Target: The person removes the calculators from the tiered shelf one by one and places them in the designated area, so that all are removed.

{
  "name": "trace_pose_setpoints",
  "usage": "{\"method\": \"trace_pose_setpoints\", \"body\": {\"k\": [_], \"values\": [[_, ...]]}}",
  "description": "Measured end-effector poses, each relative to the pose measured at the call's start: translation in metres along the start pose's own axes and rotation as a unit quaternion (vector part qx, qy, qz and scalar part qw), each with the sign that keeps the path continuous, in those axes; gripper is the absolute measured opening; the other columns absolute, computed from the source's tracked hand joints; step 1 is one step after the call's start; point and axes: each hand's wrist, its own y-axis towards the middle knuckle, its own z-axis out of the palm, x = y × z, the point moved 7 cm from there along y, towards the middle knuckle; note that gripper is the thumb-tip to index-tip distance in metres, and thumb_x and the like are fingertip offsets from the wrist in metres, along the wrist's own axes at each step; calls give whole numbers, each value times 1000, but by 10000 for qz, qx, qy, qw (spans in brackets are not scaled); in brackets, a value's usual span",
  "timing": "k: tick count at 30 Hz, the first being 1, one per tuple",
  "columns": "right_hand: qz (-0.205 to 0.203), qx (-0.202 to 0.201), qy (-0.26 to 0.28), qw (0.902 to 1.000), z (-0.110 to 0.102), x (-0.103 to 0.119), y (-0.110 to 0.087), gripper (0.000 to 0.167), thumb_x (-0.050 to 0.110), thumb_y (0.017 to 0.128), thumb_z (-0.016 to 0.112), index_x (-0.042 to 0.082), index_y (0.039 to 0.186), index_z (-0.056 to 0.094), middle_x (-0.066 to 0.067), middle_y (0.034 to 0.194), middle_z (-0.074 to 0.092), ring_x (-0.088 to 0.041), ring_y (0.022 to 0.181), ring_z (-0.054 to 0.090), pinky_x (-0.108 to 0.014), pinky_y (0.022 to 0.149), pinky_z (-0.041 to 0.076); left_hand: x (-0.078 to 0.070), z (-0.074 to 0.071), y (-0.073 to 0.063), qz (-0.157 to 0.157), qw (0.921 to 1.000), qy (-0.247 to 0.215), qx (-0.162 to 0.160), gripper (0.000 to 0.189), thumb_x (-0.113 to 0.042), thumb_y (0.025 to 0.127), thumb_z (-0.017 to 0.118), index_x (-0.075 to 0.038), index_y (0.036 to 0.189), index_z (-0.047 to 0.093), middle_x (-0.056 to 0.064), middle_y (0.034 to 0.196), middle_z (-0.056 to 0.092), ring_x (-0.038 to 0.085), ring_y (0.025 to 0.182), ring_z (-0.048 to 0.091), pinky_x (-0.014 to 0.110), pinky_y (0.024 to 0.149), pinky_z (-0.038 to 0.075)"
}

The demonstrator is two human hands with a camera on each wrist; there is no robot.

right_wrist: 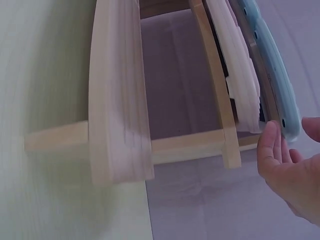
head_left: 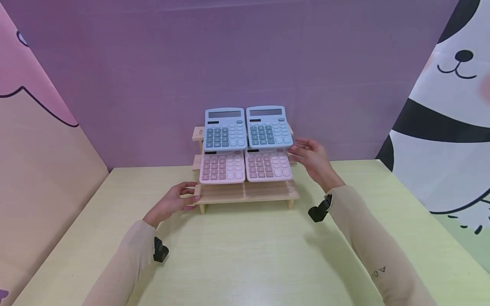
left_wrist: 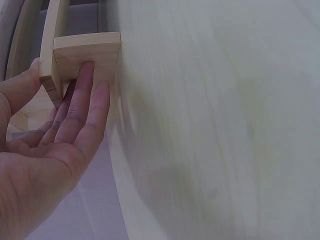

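A three-tier wooden stand (head_left: 246,192) holds two blue calculators (head_left: 226,129) on its top tier and two pink calculators (head_left: 268,165) on the middle one. My left hand (head_left: 178,198) grips the left end of the lowest board. In the left wrist view its thumb lies at the board's edge, while the fingers (left_wrist: 80,107) reach under against the leg panel (left_wrist: 100,47). My right hand (head_left: 311,159) is at the lower right corner of the right blue calculator (right_wrist: 280,85). In the right wrist view, its fingertips are right at that corner, with the thumb beside it.
The stand is on a pale wooden table (head_left: 245,255), near its back edge. Behind hangs a purple cloth (head_left: 245,51). Printed cartoon panels flank the table, with a panda (head_left: 451,114) on the right. Black cameras (head_left: 320,209) are strapped to both wrists.
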Motion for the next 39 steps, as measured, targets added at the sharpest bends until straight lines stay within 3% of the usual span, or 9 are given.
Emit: {"method": "trace_pose_setpoints", "body": {"k": [8, 16, 34, 39], "values": [[6, -137, 440, 9989, 5, -4, 5, 47, 0, 90, 51, -1, 135, 36, -3, 104, 54, -15, 94, 59, -28, 93, 50, 0, 0, 0, -37, 10000, 45, -13, 59, -9, 89, 58, -1, 139, 28, 24, 134, 38, 26, 105, 55, 40, 87, 53], [4, -196, 778, 9968, 13, -5, 9, 49, -3, 90, 49, -2, 136, 33, -4, 105, 52, -14, 91, 61, -28, 97, 45, 1, -1, 1, -58, 10000, 49, -37, 58, -9, 89, 58, -2, 139, 28, 24, 134, 38, 26, 105, 54, 39, 87, 53], [-202, -588, 829, 9946, 17, -8, 15, 47, -3, 91, 47, 0, 136, 33, -4, 105, 52, -10, 85, 60, -30, 96, 47, 3, -2, 3, -47, 9999, 107, -44, 60, -11, 89, 58, -1, 139, 27, 24, 134, 39, 26, 106, 54, 40, 87, 53], [-237, -676, 814, 9941, 16, -9, 16, 47, -4, 90, 48, 1, 135, 34, -4, 103, 51, -10, 85, 59, -25, 89, 51, 2, -1, 2, -30, 10000, 43, -26, 59, -11, 89, 58, -2, 139, 27, 24, 134, 39, 24, 104, 55, 41, 88, 52]]}}
